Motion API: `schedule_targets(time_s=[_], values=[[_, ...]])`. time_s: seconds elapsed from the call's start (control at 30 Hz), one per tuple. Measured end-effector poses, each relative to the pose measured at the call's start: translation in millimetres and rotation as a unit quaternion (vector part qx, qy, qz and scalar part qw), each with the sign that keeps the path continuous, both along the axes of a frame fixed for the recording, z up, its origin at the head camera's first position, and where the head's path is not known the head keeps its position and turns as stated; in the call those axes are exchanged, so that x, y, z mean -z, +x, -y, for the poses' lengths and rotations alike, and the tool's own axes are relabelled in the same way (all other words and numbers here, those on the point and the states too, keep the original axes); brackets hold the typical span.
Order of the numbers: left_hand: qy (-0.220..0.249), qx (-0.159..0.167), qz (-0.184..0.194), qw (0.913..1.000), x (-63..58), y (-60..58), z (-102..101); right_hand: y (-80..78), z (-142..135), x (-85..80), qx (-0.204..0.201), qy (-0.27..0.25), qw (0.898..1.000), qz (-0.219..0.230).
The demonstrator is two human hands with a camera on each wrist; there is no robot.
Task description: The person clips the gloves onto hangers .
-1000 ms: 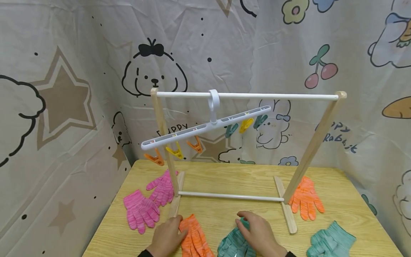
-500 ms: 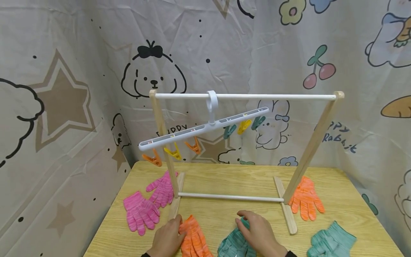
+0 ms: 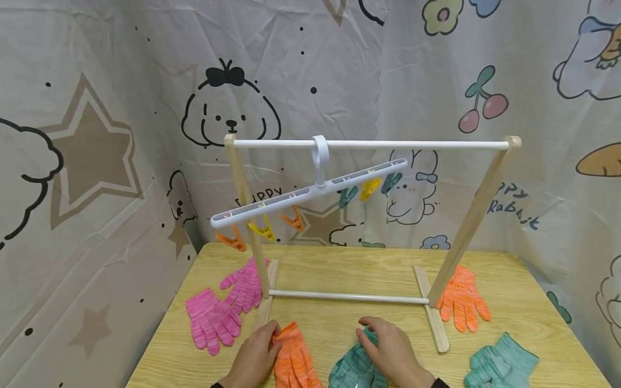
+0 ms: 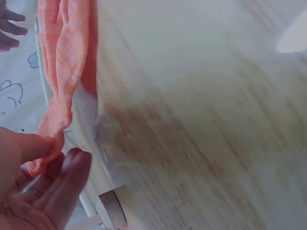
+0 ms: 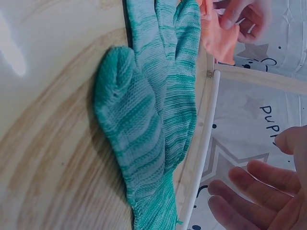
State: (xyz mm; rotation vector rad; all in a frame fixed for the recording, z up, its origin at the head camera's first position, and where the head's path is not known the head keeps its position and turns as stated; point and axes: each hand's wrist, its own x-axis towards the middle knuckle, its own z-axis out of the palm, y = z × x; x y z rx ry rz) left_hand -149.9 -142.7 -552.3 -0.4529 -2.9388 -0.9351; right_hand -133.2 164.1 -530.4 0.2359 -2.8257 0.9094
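My left hand (image 3: 255, 353) pinches the cuff of an orange knit glove (image 3: 295, 358) between thumb and fingers. In the left wrist view the pinched cuff of this orange glove (image 4: 67, 62) is bunched, its fabric narrowing toward the thumb. My right hand (image 3: 390, 350) is over a green striped glove (image 3: 356, 366), covering part of it in the head view. From the right wrist, the right hand (image 5: 261, 191) shows loosely bent fingers, apart from the green glove (image 5: 144, 124), which lies on the table.
A wooden rack with white bars (image 3: 349, 297) stands ahead. From its top bar a white hanger (image 3: 320, 187) hangs askew with several coloured clips. Pink gloves (image 3: 213, 320) lie left; another orange glove (image 3: 463, 299) and another green glove (image 3: 499, 362) lie right on the table (image 3: 339, 264).
My left hand and the orange glove's cuff have shifted slightly to the right. The right hand and the green glove have hardly moved.
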Motion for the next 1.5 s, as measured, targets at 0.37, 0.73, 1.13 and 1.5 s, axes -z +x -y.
schedule_targets(time_s=[0.37, 0.73, 1.13, 1.5], values=[[0.121, 0.011, 0.048, 0.9914, -15.5, -2.2, -3, 0.3, 2, 0.2, -0.002, -0.001, 1.0, -0.007], [0.165, -0.002, 0.046, 0.9852, -34.5, -2.5, -7, 0.1, 2, -3.6, -0.009, -0.003, 1.0, -0.009], [0.156, -0.015, 0.029, 0.9873, -54.9, -2.5, -9, -1.1, 6, -9.7, -0.024, 0.002, 1.0, -0.018], [0.19, -0.066, 0.009, 0.9795, -62.5, -0.4, -5, -4.3, 8, -10.1, -0.037, 0.002, 0.999, -0.005]])
